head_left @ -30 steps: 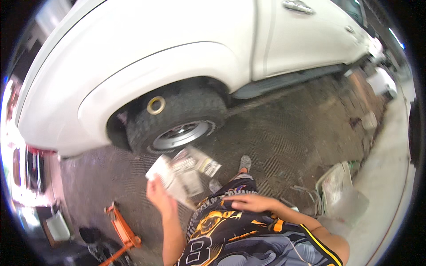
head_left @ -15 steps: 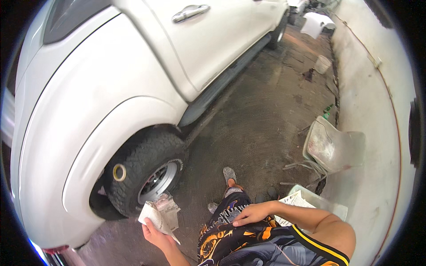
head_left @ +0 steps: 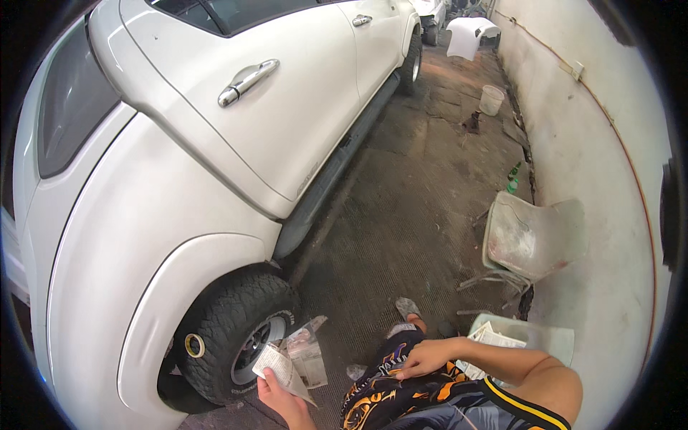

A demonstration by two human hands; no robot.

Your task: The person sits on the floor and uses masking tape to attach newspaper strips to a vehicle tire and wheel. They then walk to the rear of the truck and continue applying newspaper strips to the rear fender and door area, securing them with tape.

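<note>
My left hand is closed on a folded newspaper sheet, thumb on the near face. More printed sheet and a clear plastic film spread out from its far side. Beyond the paper is the rear wheel of a white pickup. A roll of masking tape rests against the tyre tread. My right hand lies low against my dark, orange-patterned clothes, fingers curled together. Whatever those fingers pinch, if anything, is hidden.
Stacked pale chairs stand by the wall on my right. Nearer, another seat holds newspapers. Farther along are a green bottle, a white bucket and a white panel. A dark side step runs along the pickup.
My view has swung, showing more of the pickup's side. The newspaper is turned and opened out more, farther right against the wheel. My right hand stays low against my clothes.
</note>
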